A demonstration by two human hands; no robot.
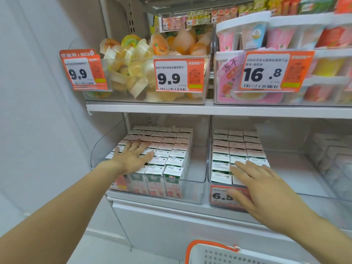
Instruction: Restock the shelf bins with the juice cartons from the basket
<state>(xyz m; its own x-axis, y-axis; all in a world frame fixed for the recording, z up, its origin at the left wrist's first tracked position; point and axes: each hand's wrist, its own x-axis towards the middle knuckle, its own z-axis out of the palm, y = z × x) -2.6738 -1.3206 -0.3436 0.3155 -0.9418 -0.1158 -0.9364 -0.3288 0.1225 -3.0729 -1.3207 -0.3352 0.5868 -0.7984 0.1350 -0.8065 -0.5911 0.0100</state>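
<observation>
Two clear shelf bins stand side by side on the lower shelf, each packed with rows of small white juice cartons. My left hand (131, 157) lies flat, fingers spread, on the carton tops in the left bin (194, 193). My right hand (264, 189) rests with straight fingers on the front cartons (221, 177) of the right bin (323, 195), its thumb over the bin's orange 6.5 price tag (221, 196). Neither hand holds a carton. The white basket (219, 254) with orange rim shows at the bottom edge; its inside is out of view.
The upper shelf (171, 109) carries a clear bin of jelly cups (137, 60) and a bin of pink pudding tubs (276, 39), with orange price tags hanging in front. A white wall panel runs down the left. Another clear bin (331, 159) stands at far right.
</observation>
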